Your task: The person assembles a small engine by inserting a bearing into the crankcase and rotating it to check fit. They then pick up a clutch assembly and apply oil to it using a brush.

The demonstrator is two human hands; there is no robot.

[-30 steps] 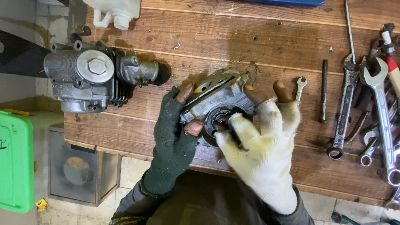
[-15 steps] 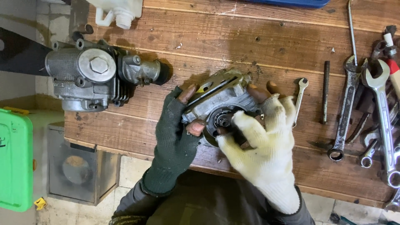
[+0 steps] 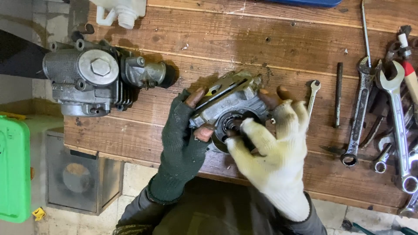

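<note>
From my remote seat, head view, looking straight down on a wooden workbench [image 3: 244,39].

Left hand [image 3: 185,143], in a dark green fingerless glove, grips the left edge of a grey metal housing [image 3: 230,102]: bare fingertips curl over its top edge and the thumb presses on its near face, so the hand is clamped on the part. The housing sits tilted on the bench near the front edge, about mid-bench, with a round dark opening [image 3: 230,124] facing up.

Right hand [image 3: 274,152], in a cream knit glove, lies over the housing's right side. Its thumb reaches into the round opening and the fingers wrap round the far right edge (two bare fingertips poke out of the glove there). I cannot tell whether it pinches anything small inside the opening; the hand itself is closed around the housing.

Around them:
- A larger grey engine casting [image 3: 93,78] with a big hex bolt head lies to the left, well apart from the hands.
- A white plastic container [image 3: 122,11] sits at the bench's far edge.
- A small spanner [image 3: 312,95] lies just beside the right fingers.
- A dark rod [image 3: 338,93] and a row of big spanners [image 3: 394,113] lie further right.
- A green bin [image 3: 15,169] stands below the bench on the left.
</note>
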